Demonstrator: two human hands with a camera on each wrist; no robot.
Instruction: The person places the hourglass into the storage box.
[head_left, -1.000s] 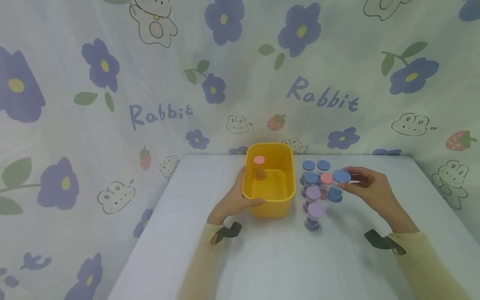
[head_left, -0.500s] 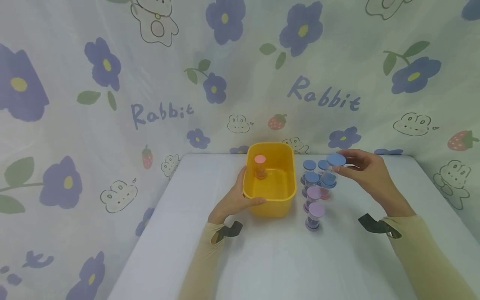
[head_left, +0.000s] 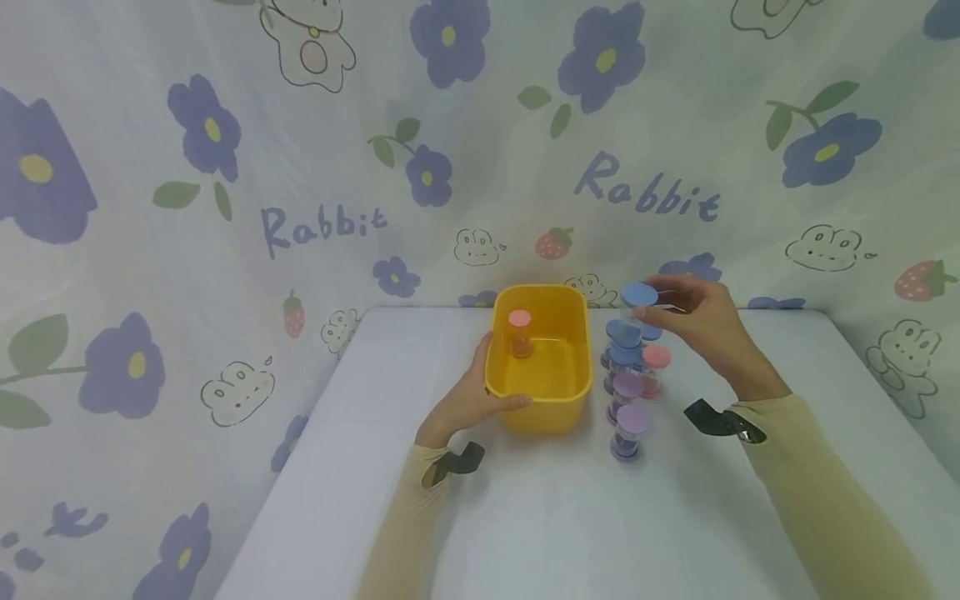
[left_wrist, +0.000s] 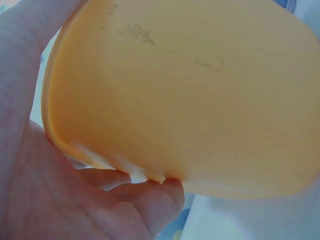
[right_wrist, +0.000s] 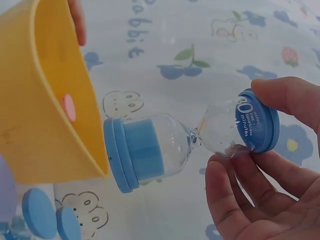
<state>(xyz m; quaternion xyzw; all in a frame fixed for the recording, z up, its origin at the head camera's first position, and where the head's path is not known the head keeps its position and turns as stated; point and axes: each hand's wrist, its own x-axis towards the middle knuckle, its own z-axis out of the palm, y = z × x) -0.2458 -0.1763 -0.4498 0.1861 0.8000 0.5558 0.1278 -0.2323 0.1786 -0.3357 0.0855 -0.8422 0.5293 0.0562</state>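
My right hand [head_left: 701, 329] grips a blue-capped hourglass [right_wrist: 150, 150] by one end, thumb and fingers round the cap. It hangs in the air above the standing hourglasses, to the right of the yellow bin. Printing on the held cap includes "60 minutes", and blue sand lies in the opposite bulb. My left hand [head_left: 468, 400] holds the yellow bin [head_left: 546, 418] at its left side, thumb over the near rim; the left wrist view shows fingers [left_wrist: 160, 200] along the bin's wall [left_wrist: 200, 115]. Inside the bin stands a pink-capped hourglass [head_left: 521, 333].
Right of the bin stand several hourglasses close together: blue ones partly hidden behind the held one, a pink one [head_left: 657, 360], and two purple ones, one [head_left: 627, 387] behind the other [head_left: 632, 423]. A patterned curtain [head_left: 480, 167] backs the white table [head_left: 555, 525].
My right hand has lifted the blue hourglass and carried it left and up, over the other hourglasses towards the bin. The left hand and bin have stayed in place.
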